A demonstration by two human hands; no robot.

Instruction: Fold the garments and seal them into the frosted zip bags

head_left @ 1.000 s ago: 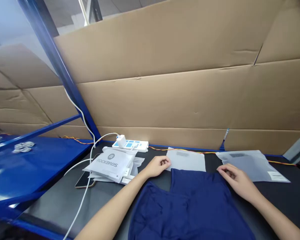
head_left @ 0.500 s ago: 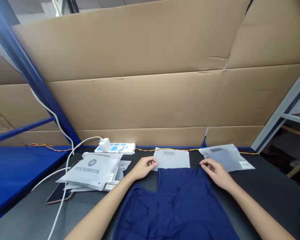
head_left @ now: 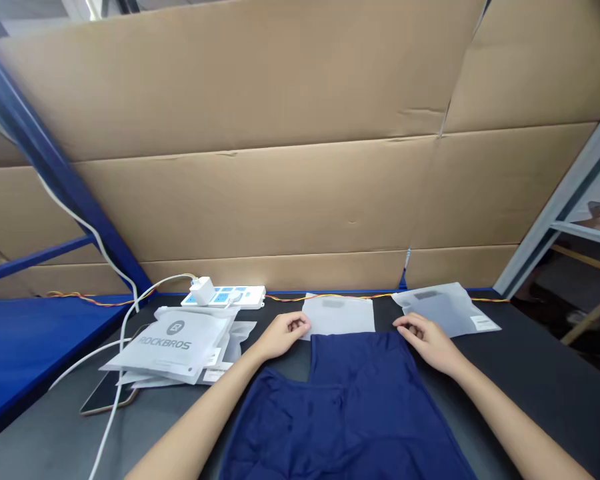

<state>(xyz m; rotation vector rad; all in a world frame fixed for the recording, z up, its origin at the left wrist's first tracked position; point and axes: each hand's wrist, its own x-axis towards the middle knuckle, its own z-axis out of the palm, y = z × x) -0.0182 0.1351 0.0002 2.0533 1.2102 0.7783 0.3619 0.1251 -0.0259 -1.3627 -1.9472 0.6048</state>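
A navy blue garment [head_left: 375,400] lies spread on the dark tabletop in front of me, with a narrower part reaching away from me. Just left of that part's far corner is my left hand [head_left: 283,335], fingers curled and thumb pressed close to them. My right hand [head_left: 427,341] rests at the far right corner, its fingers likewise bent together; whether it grips the fabric is hidden. Beyond the garment's far edge lies a frosted plastic bag [head_left: 339,315], close to my left fingertips. Another frosted bag [head_left: 447,310], with a white label, lies behind my right hand.
Several frosted bags printed ROCKBROS [head_left: 173,343] are stacked at left, partly over a phone [head_left: 107,395]. A power strip [head_left: 250,297] with a white plug stands behind them, and white cables [head_left: 117,393] cross the table. Cardboard panels [head_left: 280,200] form the back wall between blue and grey posts.
The whole scene has shifted slightly left in view as the camera moved. Both hands keep about the same place beside the garment, which lies as before.
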